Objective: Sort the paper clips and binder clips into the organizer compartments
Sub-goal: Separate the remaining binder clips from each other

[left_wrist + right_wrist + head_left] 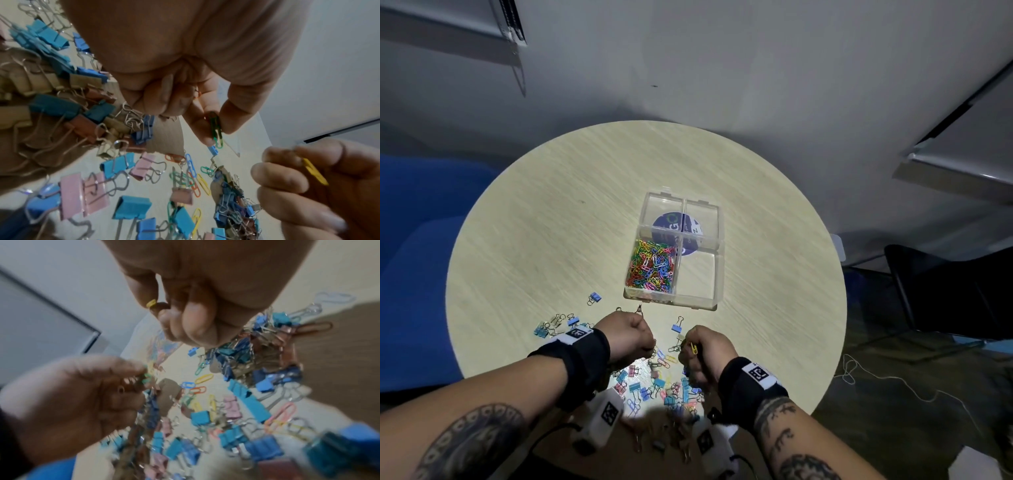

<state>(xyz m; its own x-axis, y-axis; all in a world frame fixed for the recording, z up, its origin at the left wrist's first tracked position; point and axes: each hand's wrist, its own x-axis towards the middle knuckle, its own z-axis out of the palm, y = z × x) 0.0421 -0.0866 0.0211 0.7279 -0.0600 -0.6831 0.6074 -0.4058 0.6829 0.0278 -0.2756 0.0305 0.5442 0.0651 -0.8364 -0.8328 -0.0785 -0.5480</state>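
Clips (654, 383) lie in a heap on the round table (551, 222), near the organizer (714, 274). Left hand (628, 337) pinches a green paper clip (216, 129). Right hand (703, 353) pinches a yellow paper clip (694, 348).

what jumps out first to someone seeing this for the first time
The clear organizer at the table's middle, its near-left compartment packed with bright paper clips. Next, the loose heap of binder clips at the near edge, where the left hand pinches a green paper clip and the right hand a yellow paper clip.
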